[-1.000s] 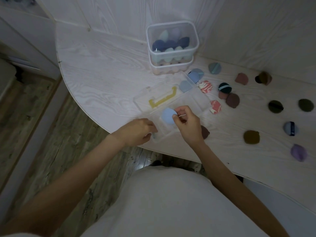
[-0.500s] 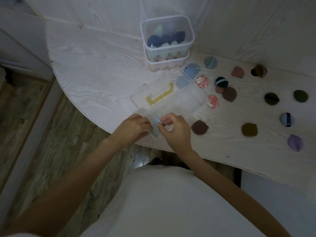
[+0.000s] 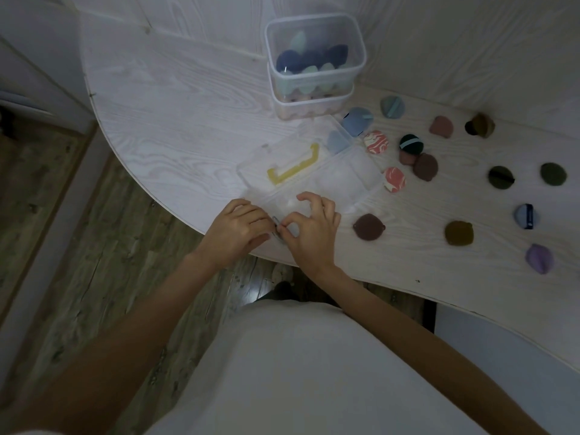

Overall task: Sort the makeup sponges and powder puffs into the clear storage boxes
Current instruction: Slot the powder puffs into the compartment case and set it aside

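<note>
An open clear flat box (image 3: 345,174) lies at the table's front edge, its lid with a yellow handle (image 3: 293,171) folded back to the left. A light blue puff (image 3: 337,141) sits in the box's far compartment. My left hand (image 3: 241,224) grips the box's near corner. My right hand (image 3: 314,224) pinches thumb and forefinger at that same corner, where only a thin edge of a blue powder puff (image 3: 276,228) shows between the hands. Loose puffs lie to the right, among them a maroon puff (image 3: 368,227) and a red marbled puff (image 3: 394,179).
Two stacked clear tubs (image 3: 315,51) holding blue and green sponges stand at the back against the wall. Several more puffs are scattered to the right, such as a mustard puff (image 3: 459,233) and a purple puff (image 3: 539,258). The curved table edge (image 3: 188,215) runs just under my hands.
The blue puff, held up flat in my right hand a second ago, has gone down edge-on into the box's near corner. Both hands have closed in around it.
</note>
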